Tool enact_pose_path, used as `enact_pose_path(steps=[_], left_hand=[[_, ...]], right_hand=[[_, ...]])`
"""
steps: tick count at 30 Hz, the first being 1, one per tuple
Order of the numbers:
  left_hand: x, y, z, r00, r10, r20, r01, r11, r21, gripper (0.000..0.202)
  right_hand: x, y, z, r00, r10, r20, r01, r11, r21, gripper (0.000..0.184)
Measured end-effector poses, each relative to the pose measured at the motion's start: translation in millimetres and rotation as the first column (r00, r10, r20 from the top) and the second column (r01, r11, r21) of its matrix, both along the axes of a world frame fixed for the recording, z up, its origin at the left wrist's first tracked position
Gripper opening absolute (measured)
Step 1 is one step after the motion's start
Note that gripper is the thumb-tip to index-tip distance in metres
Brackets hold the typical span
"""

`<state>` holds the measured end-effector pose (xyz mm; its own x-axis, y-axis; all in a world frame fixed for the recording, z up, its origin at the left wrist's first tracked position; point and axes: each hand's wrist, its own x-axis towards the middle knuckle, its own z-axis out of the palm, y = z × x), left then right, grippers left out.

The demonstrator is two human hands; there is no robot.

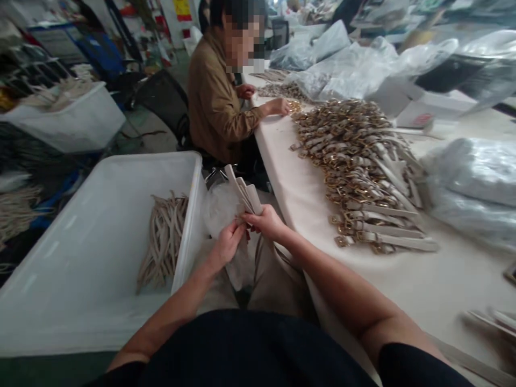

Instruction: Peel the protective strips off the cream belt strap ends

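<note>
A small bunch of beige belt straps (244,193) stands up from my hands above my lap. My right hand (266,221) is closed around the bunch, its thumb lying across the straps. My left hand (229,244) is closed at the lower end of the same straps, fingertips meeting those of the right. Clear plastic (220,207) hangs just behind and below my hands. To the left, more loose beige straps (163,236) lie in a white plastic bin (80,252).
On the white table (306,199) at right is a big heap of buckled belts (350,156). Plastic-wrapped packs (475,183) and a white box (431,105) stand beyond it. A co-worker (220,91) sits at the table's far left edge, handling small gold parts (296,106).
</note>
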<state>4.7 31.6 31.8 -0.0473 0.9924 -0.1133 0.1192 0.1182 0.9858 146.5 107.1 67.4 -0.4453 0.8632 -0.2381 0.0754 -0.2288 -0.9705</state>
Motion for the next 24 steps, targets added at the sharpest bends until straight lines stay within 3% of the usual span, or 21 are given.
enact_pose_path(steps=[6, 11, 14, 18, 20, 21, 22, 24], left_hand=[[-4, -26, 10.8, 0.972, -0.106, -0.21, 0.101, 0.994, -0.033, 0.027], [-17, -41, 7.1, 0.97, -0.14, -0.2, 0.111, 0.983, -0.147, 0.026], [-25, -63, -5.3, 0.985, -0.165, -0.043, 0.148, 0.953, -0.265, 0.028], [-44, -104, -35.6, 0.92, -0.082, 0.382, 0.245, 0.883, -0.401, 0.039], [-68, -113, -43.6, 0.896, 0.082, 0.436, 0.122, 0.899, -0.421, 0.042], [-83, -115, -39.7, 0.89, 0.211, 0.405, -0.033, 0.914, -0.404, 0.045], [-98, -115, -29.2, 0.875, 0.317, 0.366, -0.17, 0.909, -0.381, 0.046], [-130, -114, 9.8, 0.835, 0.473, 0.28, -0.38, 0.865, -0.326, 0.042]], right_hand=[[0, -4, 7.3, 0.996, -0.031, -0.086, 0.03, 1.0, -0.008, 0.036], [0, -5, 9.8, 0.993, -0.085, -0.081, 0.08, 0.995, -0.058, 0.04], [5, 1, 7.8, 0.992, -0.109, -0.061, 0.106, 0.993, -0.057, 0.044], [15, 12, -2.7, 0.969, -0.231, -0.089, 0.223, 0.971, -0.089, 0.039], [14, 17, -10.7, 0.964, -0.24, -0.114, 0.226, 0.966, -0.127, 0.034], [12, 20, -13.9, 0.966, -0.23, -0.117, 0.213, 0.966, -0.144, 0.032], [10, 21, -16.1, 0.969, -0.218, -0.113, 0.199, 0.967, -0.159, 0.031], [6, 19, -16.1, 0.975, -0.204, -0.084, 0.186, 0.966, -0.18, 0.031]])
